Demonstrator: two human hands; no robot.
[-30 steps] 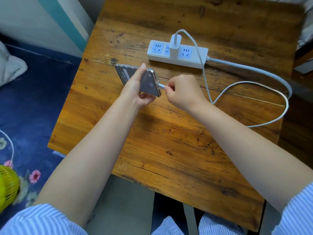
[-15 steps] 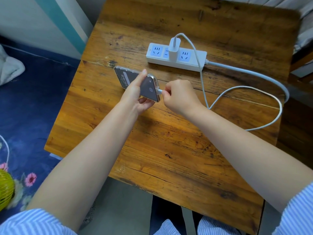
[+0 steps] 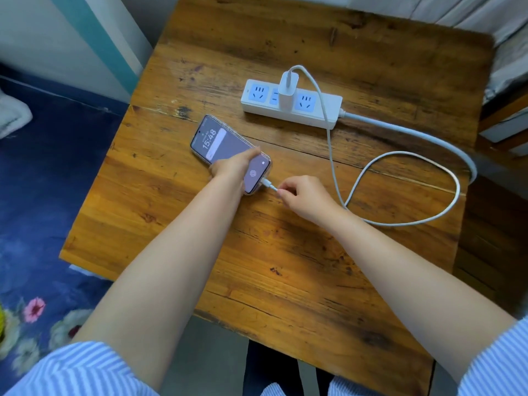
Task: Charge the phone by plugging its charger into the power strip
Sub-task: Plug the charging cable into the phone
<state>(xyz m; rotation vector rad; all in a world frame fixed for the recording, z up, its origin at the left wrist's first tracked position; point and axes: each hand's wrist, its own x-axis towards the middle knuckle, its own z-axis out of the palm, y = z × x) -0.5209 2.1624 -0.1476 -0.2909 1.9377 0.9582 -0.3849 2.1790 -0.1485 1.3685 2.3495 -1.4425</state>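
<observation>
The phone (image 3: 217,141) lies flat and face up on the wooden table (image 3: 285,267), its screen lit and showing 15:48. My left hand (image 3: 235,165) rests over its near half, gripping its edges. The white cable plug (image 3: 267,183) sits in the phone's bottom port. My right hand (image 3: 303,197) pinches the cable just behind that plug. The cable (image 3: 400,221) loops to the right and runs up to the white charger (image 3: 288,88), which stands plugged into the middle socket of the white power strip (image 3: 328,110).
The strip's thick grey cord (image 3: 428,138) curves off the table's right edge. A blue floral bedspread (image 3: 37,224) lies to the left, below the table. Furniture stands at the right edge (image 3: 503,124).
The phone has gone from held tilted above the table to lying flat with its screen lit. The plug is now seated in it, and my right hand has drawn back along the cable.
</observation>
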